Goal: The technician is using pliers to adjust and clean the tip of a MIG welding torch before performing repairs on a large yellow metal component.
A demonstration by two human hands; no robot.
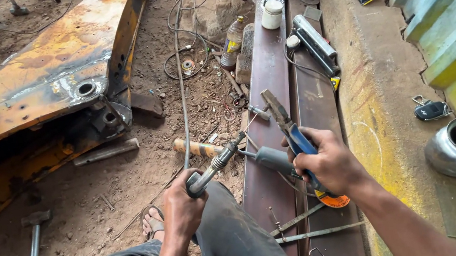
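Head view, mid-frame: my left hand (182, 204) grips the torch (213, 166) steady while my right hand (329, 161) clamps blue pliers (288, 128) at its tip, over the beam (260, 81).

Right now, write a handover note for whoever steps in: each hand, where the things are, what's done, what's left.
Left hand: closed on the grey electrode holder, cable running up across the dirt.
Right hand: closed on the blue-handled pliers, jaws pointing up over the brown steel channel.
Angle grinder lies across the channel by the right hand.
Hammer lies on the ground to the left.
Done: both tools in hand.
Left: the pictures show no weld bead on the channel yet.
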